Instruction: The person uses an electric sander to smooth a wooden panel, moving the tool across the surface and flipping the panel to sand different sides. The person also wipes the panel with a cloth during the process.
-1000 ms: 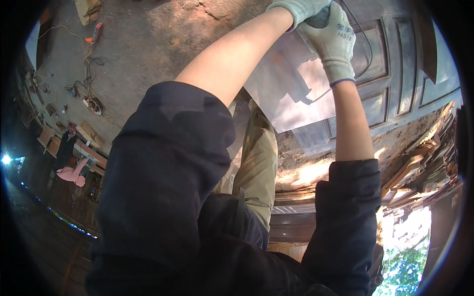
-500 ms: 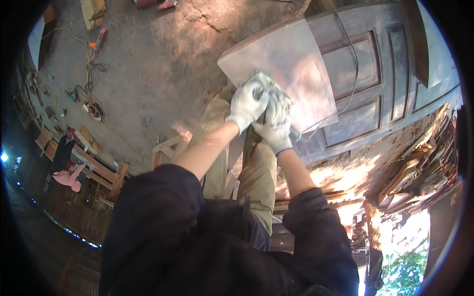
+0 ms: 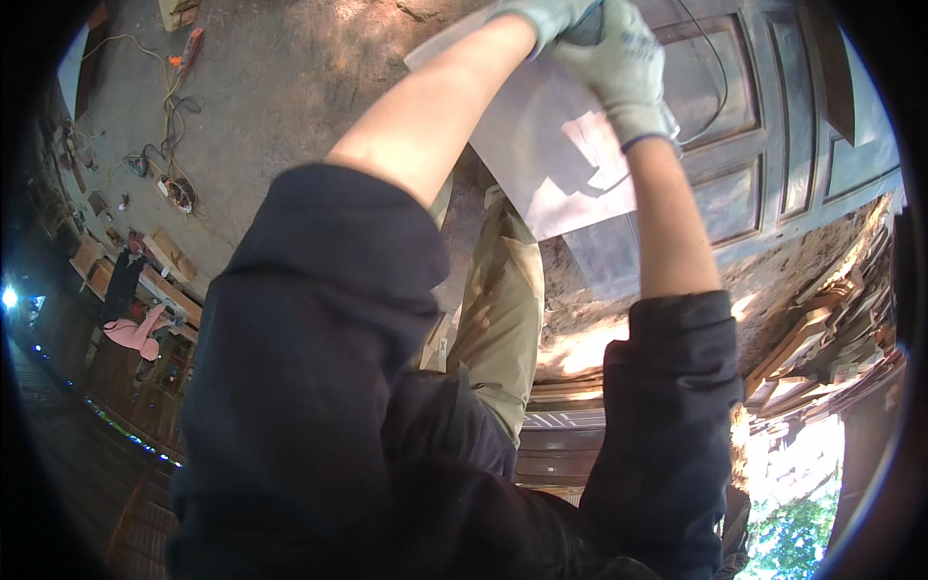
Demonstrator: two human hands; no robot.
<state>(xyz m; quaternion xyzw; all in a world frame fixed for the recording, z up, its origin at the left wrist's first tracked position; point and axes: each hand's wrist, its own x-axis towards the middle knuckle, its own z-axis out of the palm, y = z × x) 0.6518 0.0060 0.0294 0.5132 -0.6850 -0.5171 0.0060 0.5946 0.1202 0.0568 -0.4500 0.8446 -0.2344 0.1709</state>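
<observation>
Both my hands wear pale work gloves and reach far forward over a smooth, light wooden board [image 3: 527, 130]. My left hand [image 3: 549, 17] closes over the far side of a corded sander [image 3: 584, 29], cut off by the top edge of the picture. On the near side of the same tool, my right hand [image 3: 623, 72] is wrapped round its body. Most of the sander is hidden by the gloves. A dark cord [image 3: 723, 82] curves away to the right of my right hand. Patches of sunlight fall on the board's near part.
A dark panelled door [image 3: 710, 87] lies under and right of the board. Stacked wood scraps [image 3: 817, 329] fill the right side. On the left floor are an orange tool [image 3: 188, 50], tangled cords [image 3: 172, 121] and a person in pink [image 3: 133, 331] beside timber.
Both hands and the sander have moved forward, away from me, across the board to its far part. My arms are now stretched out, and more of the near board shows.
</observation>
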